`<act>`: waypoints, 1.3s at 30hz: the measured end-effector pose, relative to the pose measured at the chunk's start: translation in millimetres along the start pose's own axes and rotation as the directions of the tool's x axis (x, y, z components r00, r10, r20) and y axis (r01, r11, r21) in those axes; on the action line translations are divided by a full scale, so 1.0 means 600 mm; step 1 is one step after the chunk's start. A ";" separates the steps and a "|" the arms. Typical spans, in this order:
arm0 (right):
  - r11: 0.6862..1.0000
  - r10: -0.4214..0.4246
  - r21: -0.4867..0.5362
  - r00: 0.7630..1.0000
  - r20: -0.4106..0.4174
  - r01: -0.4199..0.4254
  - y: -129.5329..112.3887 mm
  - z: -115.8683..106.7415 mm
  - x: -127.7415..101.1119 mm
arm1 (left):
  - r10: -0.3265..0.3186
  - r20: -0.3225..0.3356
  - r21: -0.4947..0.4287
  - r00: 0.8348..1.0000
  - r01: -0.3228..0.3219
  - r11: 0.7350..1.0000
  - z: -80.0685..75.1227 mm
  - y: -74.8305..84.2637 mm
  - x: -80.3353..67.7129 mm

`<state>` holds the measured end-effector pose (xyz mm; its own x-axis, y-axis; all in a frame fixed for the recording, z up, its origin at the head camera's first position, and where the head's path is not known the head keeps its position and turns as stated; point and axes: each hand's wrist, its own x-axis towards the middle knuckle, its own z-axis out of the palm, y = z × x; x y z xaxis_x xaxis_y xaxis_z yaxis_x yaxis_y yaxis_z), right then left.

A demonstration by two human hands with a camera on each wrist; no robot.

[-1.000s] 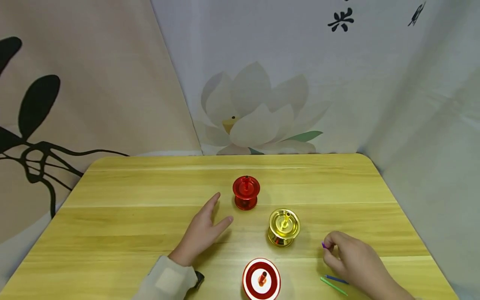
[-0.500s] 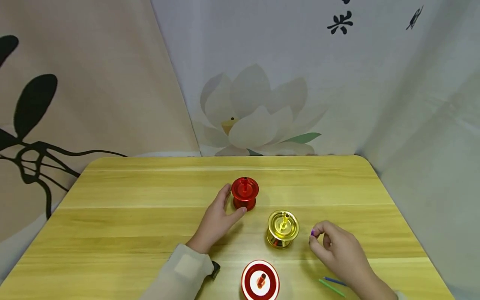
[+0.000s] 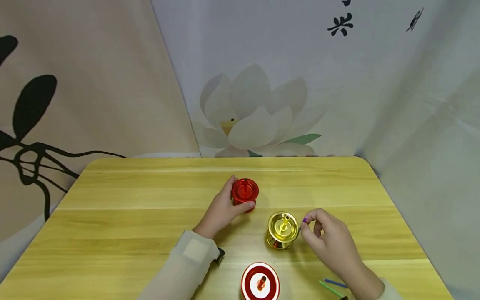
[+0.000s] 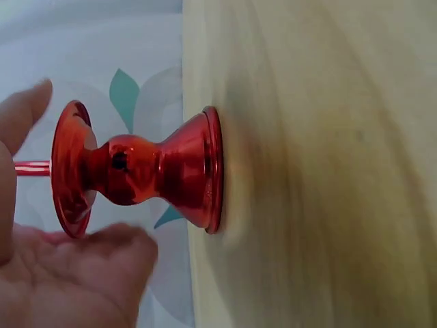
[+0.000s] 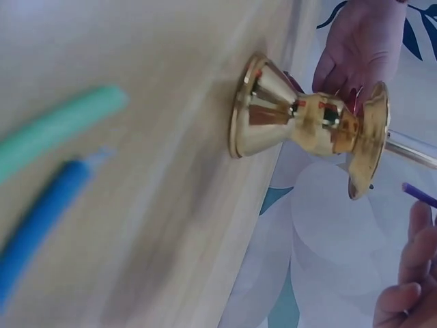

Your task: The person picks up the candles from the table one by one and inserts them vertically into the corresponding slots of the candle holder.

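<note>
Head view: three little candle-holder-looking things are standing on a wooden surface (image 3: 131, 233). The left hand (image 3: 220, 210) is sitting around the left side of the red holder (image 3: 245, 191), thumb and fingers spread. The right hand (image 3: 330, 237) is pinching a small purple stick (image 3: 305, 219) between thumb and fingertips, and it's hovering just to the right of the gold holder (image 3: 283, 227). Closer to the camera, a red-and-white holder (image 3: 260, 281) is standing near the bottom edge, and a blue stick (image 3: 335, 283) and a green stick (image 3: 331, 288) are lying side by side by the right wrist.

Left wrist view: everything's showing sideways here. The red holder is standing on its wide base with a thin red spike poking out of its dish. A finger and the thumb are flanking that dish, one on each side, and I can't really tell if they're touching it.

Right wrist view: the gold holder is standing mid-frame, with the left hand showing up behind it. The purple stick is sticking out past the right hand's fingers, with a gap showing between it and the gold dish. The green and blue sticks are lying blurry on the left.
</note>
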<state>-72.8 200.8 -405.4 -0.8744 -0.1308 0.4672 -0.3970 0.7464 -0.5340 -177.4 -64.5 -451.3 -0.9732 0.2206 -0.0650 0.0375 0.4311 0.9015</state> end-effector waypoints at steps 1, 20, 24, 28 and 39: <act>1.000 -0.003 0.007 1.000 -0.005 0.003 0.000 0.001 0.005 | -0.006 0.007 -0.007 1.000 0.006 1.000 0.001 -0.001 0.003; 0.989 0.072 0.128 0.997 0.006 -0.072 -0.014 0.029 0.080 | 0.048 0.035 0.093 0.998 -0.052 0.994 -0.002 -0.004 0.019; 0.991 0.061 0.117 0.998 0.024 -0.063 -0.021 0.036 0.093 | 0.043 0.034 0.096 0.999 -0.046 0.994 -0.004 -0.005 0.019; 0.992 0.065 0.101 0.997 0.052 -0.070 -0.027 0.042 0.104 | 0.045 0.036 0.100 0.998 -0.049 0.994 -0.006 -0.001 0.019; 0.992 0.098 0.067 0.985 0.145 -0.109 -0.043 0.058 0.128 | 0.053 0.056 0.108 0.997 -0.059 0.992 -0.008 -0.004 0.020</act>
<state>-139.2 148.6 -380.5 -0.9403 -0.1501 0.3053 -0.3173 0.7110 -0.6276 -190.4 -66.9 -452.2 -0.9557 0.2914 -0.0410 0.1188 0.5098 0.8521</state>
